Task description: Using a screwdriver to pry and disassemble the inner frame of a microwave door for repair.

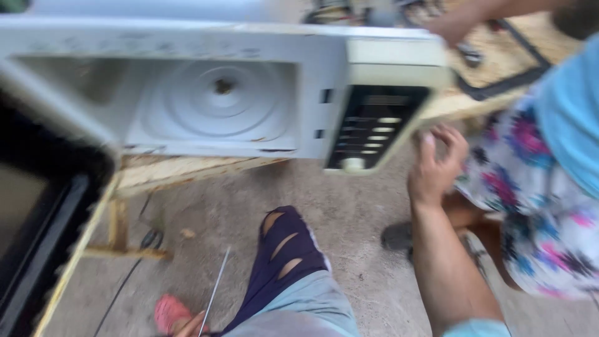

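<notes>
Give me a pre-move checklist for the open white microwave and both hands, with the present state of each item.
1. White microwave oven door open, cavity visible: ok.
2. Cavity empty, no turntable plate on the hub: ok.
3. Right hand close to the dark control panel, fingers curled, touching or not: cannot tell.
4. Left hand holding the thin metal rod: ok.
5. Another person's hand near the microwave's top: not ok.
6. Power cable unplugged: cannot tell.

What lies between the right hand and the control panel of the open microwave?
Nothing. In the head view, the right hand is raised just right of the microwave's control panel; only a narrow gap with bare concrete floor shows between them.
</notes>
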